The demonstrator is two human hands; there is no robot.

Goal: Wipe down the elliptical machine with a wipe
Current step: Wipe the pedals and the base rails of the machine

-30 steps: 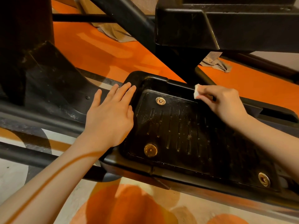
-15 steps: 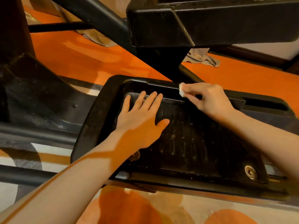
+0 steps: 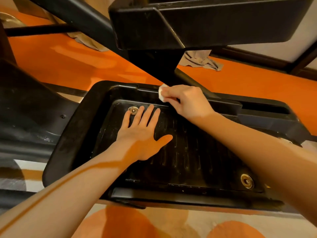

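while the left hand [image 3: 142,134] lies flat with its fingers [image 3: 149,111] spread wide on the ribbed black pedal [image 3: 188,157] of the elliptical machine [image 3: 205,23], the right hand [image 3: 187,100] has its fingers closed around a small white wipe [image 3: 161,95], pressed against the pedal's raised far rim. a brass bolt [image 3: 133,110] sits just beside the left fingertips, another [image 3: 247,181] near the right forearm. beige cloths [image 3: 200,61] lie on the orange floor [image 3: 77,62] beyond

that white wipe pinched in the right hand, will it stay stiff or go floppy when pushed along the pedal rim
Probably floppy: the wipe sits bunched between the right hand fingertips. Likely very light, held by a pinch alone. It may snag on the pedal ridges.
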